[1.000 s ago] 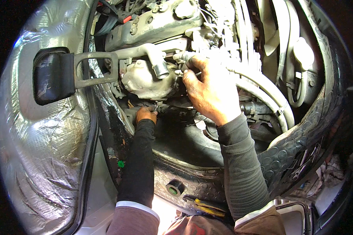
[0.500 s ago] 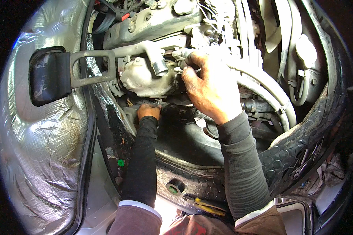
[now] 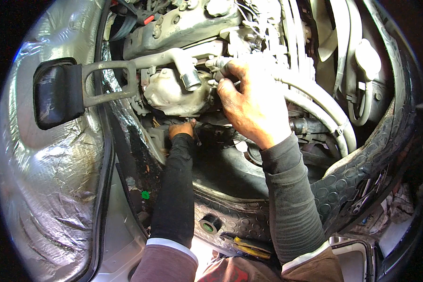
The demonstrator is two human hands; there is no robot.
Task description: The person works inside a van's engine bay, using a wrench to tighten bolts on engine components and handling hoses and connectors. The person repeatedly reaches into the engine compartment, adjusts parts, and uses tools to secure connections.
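Observation:
Low in the engine bay, my left hand (image 3: 181, 129) is closed beside the underside of a pale rounded metal housing (image 3: 176, 94). A thin metal piece shows by its fingers, but what it grips is mostly hidden. My right hand (image 3: 254, 105) reaches higher, its thumb and fingers curled at pale pipe fittings (image 3: 215, 63) on the engine's side. Bright glare and the hand itself hide what lies between those fingers. An open-ended metal pipe (image 3: 191, 80) bends down over the housing, left of my right hand.
A black padded part on a metal bracket (image 3: 109, 84) juts in from the left. Thick hoses (image 3: 324, 101) curve along the right. Yellow-handled pliers (image 3: 251, 247) and a dark ring-shaped part (image 3: 210, 224) rest on the studded mat (image 3: 338, 197). Silver foil lining (image 3: 56, 197) covers the left side.
My left hand has shifted slightly right and turned, with its forearm swinging right too. My right hand stays in nearly the same place.

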